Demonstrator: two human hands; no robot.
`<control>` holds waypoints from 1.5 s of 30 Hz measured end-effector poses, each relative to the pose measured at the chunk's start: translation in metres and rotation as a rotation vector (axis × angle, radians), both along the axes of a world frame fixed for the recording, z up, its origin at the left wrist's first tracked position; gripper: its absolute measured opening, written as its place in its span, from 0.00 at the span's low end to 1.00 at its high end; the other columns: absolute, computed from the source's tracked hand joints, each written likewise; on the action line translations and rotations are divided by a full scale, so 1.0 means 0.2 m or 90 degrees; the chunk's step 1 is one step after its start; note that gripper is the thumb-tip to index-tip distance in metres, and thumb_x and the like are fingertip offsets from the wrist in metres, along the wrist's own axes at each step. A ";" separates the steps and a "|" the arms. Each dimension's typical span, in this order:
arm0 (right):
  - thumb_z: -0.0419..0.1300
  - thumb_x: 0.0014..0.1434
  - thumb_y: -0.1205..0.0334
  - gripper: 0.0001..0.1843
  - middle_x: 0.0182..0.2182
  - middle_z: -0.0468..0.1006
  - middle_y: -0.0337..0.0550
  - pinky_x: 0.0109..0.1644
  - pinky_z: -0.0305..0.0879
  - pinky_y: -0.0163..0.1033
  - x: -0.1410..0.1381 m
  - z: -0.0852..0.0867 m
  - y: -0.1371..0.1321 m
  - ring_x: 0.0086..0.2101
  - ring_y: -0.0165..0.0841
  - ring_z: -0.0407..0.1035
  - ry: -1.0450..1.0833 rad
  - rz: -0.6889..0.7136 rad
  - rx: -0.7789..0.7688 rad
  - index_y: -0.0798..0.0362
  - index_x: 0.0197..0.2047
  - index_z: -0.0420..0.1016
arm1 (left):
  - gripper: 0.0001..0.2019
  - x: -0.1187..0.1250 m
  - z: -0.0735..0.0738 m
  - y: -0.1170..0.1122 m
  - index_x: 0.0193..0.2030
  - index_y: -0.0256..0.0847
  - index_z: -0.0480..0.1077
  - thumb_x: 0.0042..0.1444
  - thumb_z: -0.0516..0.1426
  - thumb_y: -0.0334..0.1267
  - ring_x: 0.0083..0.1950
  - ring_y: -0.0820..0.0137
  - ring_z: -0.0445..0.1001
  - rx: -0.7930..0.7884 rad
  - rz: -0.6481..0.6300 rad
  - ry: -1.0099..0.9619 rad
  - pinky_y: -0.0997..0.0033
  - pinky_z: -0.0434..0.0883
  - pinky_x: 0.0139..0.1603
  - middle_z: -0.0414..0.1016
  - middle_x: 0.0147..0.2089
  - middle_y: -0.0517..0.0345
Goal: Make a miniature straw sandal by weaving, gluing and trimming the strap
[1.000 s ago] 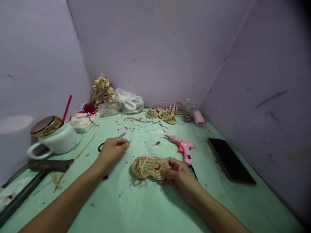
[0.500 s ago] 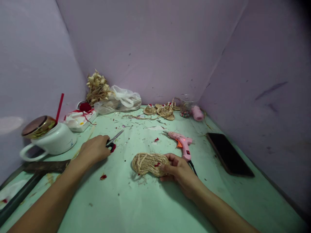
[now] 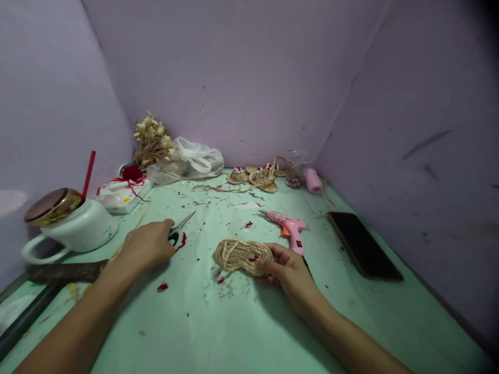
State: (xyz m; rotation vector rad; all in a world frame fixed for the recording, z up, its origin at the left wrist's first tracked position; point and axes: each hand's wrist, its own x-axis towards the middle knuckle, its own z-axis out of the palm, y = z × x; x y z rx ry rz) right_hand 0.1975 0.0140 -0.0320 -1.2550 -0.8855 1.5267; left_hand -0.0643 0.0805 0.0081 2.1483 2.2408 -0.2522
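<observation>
My right hand (image 3: 286,270) pinches the right end of a sole-shaped piece of coiled twine (image 3: 237,255), which has a small red spot near my thumb. The piece is slightly above the table. Off to the left, my left hand (image 3: 150,243) is closed round the dark handles of a pair of scissors (image 3: 182,224), low over the table. Its fingertips are partly hidden, and the blades point away and to the right. Scraps of red yarn (image 3: 182,240) lie beside the scissors. A pink glue gun (image 3: 287,227) rests beyond my right hand, its small light glowing.
At the right lies a black phone (image 3: 363,245). A white mug (image 3: 83,228) and a hammer (image 3: 68,271) are at the left. Small twine hats (image 3: 263,179), a clear cup of beads (image 3: 295,179), pink thread (image 3: 312,181) and a plastic bag (image 3: 195,161) line the back.
The twine sole has risen slightly and tilted in my right hand, leaving red bits on the table below. My left hand stays at the scissors; the whole view has shifted a little.
</observation>
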 end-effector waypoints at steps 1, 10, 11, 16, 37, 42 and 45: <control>0.64 0.39 0.65 0.18 0.29 0.78 0.42 0.24 0.66 0.32 0.00 0.00 0.00 0.26 0.31 0.70 0.001 0.001 0.003 0.56 0.38 0.76 | 0.22 0.00 -0.01 0.00 0.45 0.41 0.69 0.40 0.50 0.32 0.42 0.48 0.72 0.008 -0.003 0.007 0.61 0.64 0.29 0.75 0.42 0.41; 0.66 0.41 0.53 0.20 0.27 0.78 0.45 0.23 0.66 0.32 0.00 -0.01 0.00 0.25 0.32 0.70 -0.016 -0.008 0.029 0.58 0.36 0.77 | 0.15 0.04 0.04 -0.01 0.38 0.41 0.66 0.39 0.53 0.34 0.34 0.60 0.72 0.107 0.069 -0.351 0.68 0.63 0.29 0.73 0.33 0.51; 0.66 0.42 0.53 0.19 0.26 0.78 0.45 0.23 0.66 0.32 0.00 -0.01 0.00 0.25 0.31 0.70 -0.027 -0.014 0.043 0.58 0.35 0.77 | 0.15 0.06 0.07 -0.02 0.37 0.41 0.66 0.38 0.54 0.35 0.32 0.63 0.71 0.112 0.082 -0.476 0.70 0.64 0.28 0.73 0.32 0.53; 0.67 0.41 0.53 0.16 0.23 0.77 0.43 0.23 0.65 0.31 0.02 -0.01 0.02 0.22 0.29 0.67 -0.051 -0.064 0.100 0.58 0.28 0.77 | 0.25 0.12 0.15 -0.12 0.42 0.39 0.65 0.32 0.62 0.37 0.24 0.72 0.68 0.005 0.116 -0.921 0.79 0.55 0.19 0.75 0.30 0.54; 0.63 0.41 0.63 0.07 0.21 0.75 0.39 0.22 0.65 0.31 0.01 0.03 0.01 0.22 0.29 0.67 -0.125 -0.082 0.079 0.56 0.26 0.73 | 0.23 0.42 0.05 -0.40 0.49 0.36 0.67 0.47 0.57 0.44 0.13 0.78 0.61 -0.483 0.047 -1.054 0.81 0.48 0.10 0.68 0.20 0.61; 0.63 0.40 0.63 0.07 0.21 0.76 0.40 0.23 0.66 0.34 0.00 0.04 0.01 0.21 0.30 0.68 -0.152 -0.097 0.080 0.57 0.25 0.74 | 0.14 0.44 0.05 -0.44 0.42 0.40 0.71 0.48 0.53 0.38 0.21 0.74 0.66 -0.282 -0.095 -0.842 0.78 0.58 0.18 0.69 0.22 0.61; 0.63 0.40 0.63 0.07 0.20 0.75 0.40 0.24 0.65 0.34 0.01 0.05 0.01 0.21 0.29 0.67 -0.170 -0.105 0.089 0.58 0.25 0.75 | 0.12 0.42 0.10 -0.46 0.38 0.46 0.72 0.48 0.53 0.35 0.27 0.71 0.69 -0.091 -0.225 -0.597 0.74 0.63 0.27 0.73 0.27 0.63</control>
